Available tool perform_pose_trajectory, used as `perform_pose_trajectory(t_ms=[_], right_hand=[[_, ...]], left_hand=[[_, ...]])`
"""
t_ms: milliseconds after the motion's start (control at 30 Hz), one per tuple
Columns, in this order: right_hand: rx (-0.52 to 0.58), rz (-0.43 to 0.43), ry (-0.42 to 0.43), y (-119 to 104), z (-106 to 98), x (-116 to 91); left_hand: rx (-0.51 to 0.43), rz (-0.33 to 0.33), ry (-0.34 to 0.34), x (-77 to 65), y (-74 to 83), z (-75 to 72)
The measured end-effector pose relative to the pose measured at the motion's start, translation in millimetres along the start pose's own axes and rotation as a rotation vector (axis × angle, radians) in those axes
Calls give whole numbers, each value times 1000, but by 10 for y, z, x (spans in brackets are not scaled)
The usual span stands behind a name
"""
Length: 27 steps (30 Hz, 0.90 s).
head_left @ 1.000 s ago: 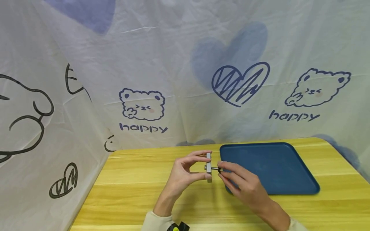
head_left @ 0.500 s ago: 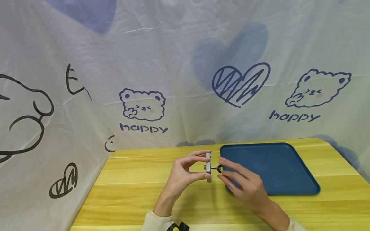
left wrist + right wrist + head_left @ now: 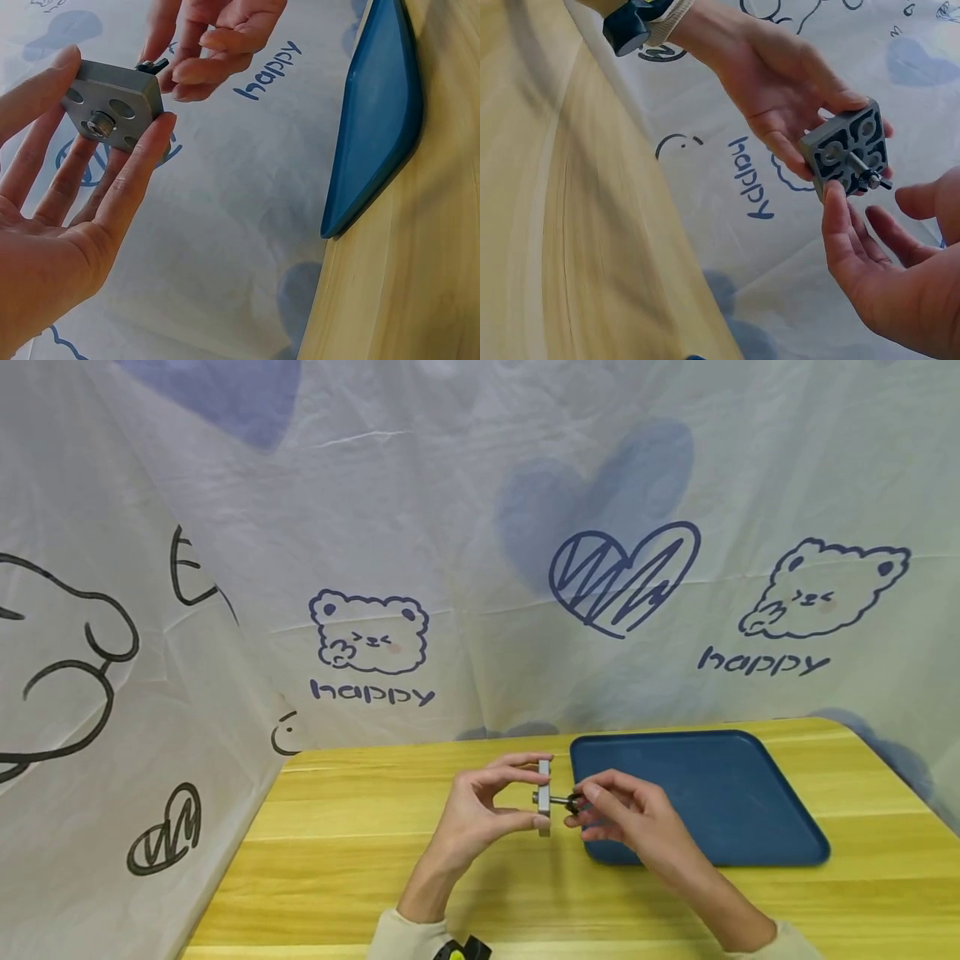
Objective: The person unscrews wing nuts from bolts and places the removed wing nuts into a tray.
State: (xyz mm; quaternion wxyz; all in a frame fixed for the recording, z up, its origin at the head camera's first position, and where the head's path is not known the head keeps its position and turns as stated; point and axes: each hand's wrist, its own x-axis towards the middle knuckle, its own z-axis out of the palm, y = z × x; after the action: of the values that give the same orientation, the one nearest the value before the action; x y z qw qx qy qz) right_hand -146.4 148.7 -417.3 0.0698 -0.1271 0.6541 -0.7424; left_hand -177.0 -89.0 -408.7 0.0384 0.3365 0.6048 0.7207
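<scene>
My left hand (image 3: 467, 817) grips a square grey metal plate (image 3: 544, 810) by its edges and holds it upright above the table. The plate has holes near its corners. A bolt runs through its middle, its round head (image 3: 100, 124) facing the left palm. On the far end of the bolt shaft (image 3: 859, 160) sits a black wing nut (image 3: 873, 178). Around that nut hover the loosely bent fingers of my right hand (image 3: 641, 818). In the right wrist view its thumb stands apart from the nut; whether another fingertip touches it is hard to tell.
A blue tray (image 3: 705, 802) lies on the wooden table (image 3: 337, 860), behind and right of the hands. White cloth (image 3: 465, 527) with printed hearts and bears hangs behind and at the left. A black device (image 3: 626, 28) is worn on the left wrist.
My right hand has turned over and its fingers have loosened from the wing nut, with the thumb now raised. The left hand and plate have shifted very slightly.
</scene>
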Motion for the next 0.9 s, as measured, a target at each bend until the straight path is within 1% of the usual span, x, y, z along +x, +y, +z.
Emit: perform_pose_trajectory(t_ms=[67,133,200,333,400,600,700,800,900], right_hand=[[75,75,-50,-11,-23,5],[133,120,-78,-20,-41,6],[175,156,-98,-28,-60,10],[217,220,-110,-46,-86,18],[221,237,-113,-49,-95,20],[213,245,-111,-54,-106,16],[188,235,-99,-56,-104,15],[117,199,-78,-52,-97,9],[11,133,-44,-44,-81,-2]], left_hand=[[-3,-12,-9,1,3,5],[2,-30,-18,4,5,12],[28,-36,-25,6,3,19],[96,-23,-39,11,-11,31],[123,-17,-41,13,-17,36],[139,-28,-38,15,-21,43],[139,-32,-33,15,-19,40],[142,-38,-26,17,-18,39],[137,-30,-21,20,-23,40]])
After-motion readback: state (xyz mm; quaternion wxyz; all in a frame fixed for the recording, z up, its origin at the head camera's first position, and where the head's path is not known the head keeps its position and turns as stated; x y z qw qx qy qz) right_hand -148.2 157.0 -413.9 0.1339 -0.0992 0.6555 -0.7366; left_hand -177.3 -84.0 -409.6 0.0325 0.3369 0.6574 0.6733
